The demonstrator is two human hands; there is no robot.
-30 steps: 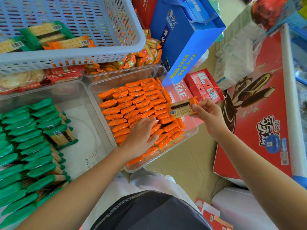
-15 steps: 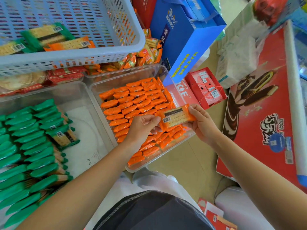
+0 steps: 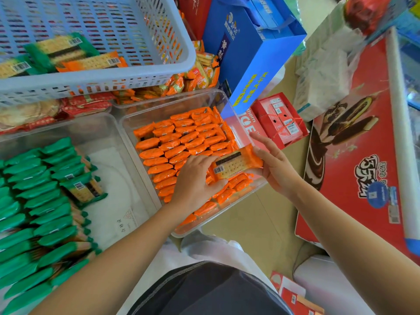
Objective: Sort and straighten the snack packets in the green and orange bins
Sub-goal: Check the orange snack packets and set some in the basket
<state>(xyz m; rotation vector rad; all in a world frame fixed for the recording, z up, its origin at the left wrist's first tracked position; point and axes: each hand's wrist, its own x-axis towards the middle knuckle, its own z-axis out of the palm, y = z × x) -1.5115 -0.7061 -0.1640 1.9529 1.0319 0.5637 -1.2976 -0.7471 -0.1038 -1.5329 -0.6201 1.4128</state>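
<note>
Rows of orange packets (image 3: 181, 142) fill a clear bin (image 3: 127, 123) in the middle. Left of it, a second clear bin (image 3: 109, 123) holds rows of green packets (image 3: 34, 201), one of them lying flat with its barcode up (image 3: 81, 189). Over the orange bin's near right part, one orange cracker packet (image 3: 236, 164) is held flat between both hands. My left hand (image 3: 193, 185) grips its left end. My right hand (image 3: 272, 167) holds its right end with the fingers around the edge.
A pale blue slatted basket (image 3: 136, 73) at the top left holds a green packet (image 3: 61, 48) and an orange packet (image 3: 95, 62). Behind the bins lie more snacks (image 3: 195, 76). A blue gift bag (image 3: 254, 53), red boxes (image 3: 281, 119) and a large red carton (image 3: 363, 155) stand to the right.
My right hand has brought the orange packet down and left over the orange bin. My left hand has lifted off the rows and taken hold of the packet's left end.
</note>
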